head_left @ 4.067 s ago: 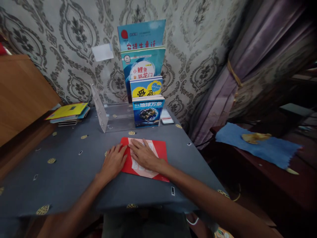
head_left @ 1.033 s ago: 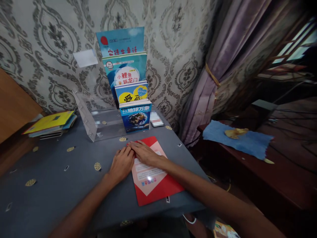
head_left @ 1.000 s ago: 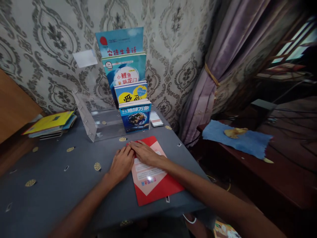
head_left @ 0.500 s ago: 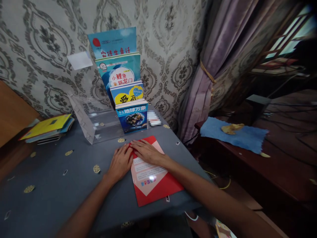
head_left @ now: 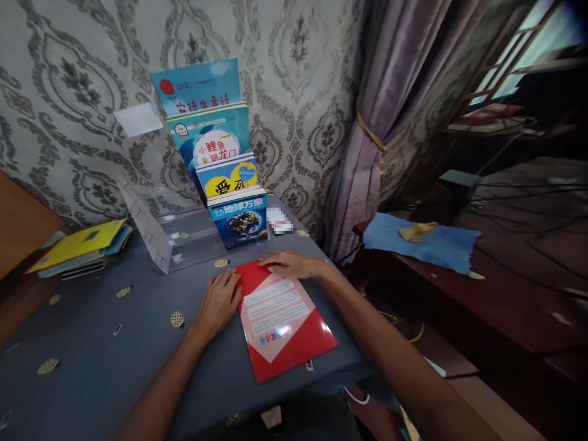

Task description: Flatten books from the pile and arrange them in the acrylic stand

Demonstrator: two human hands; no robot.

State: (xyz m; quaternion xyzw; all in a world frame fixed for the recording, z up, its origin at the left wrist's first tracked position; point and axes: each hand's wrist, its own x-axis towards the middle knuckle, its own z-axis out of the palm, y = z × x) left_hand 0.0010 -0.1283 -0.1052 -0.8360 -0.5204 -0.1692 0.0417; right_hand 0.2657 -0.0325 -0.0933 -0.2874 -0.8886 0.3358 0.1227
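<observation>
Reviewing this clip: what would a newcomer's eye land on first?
Probably the bright red book lying on the grey table, with the left hand at its left edge and the right hand at its far edge. Just behind, blue books stand in steps in a clear rack. Off to the right, a blue cloth lies on a dark red surface.
</observation>
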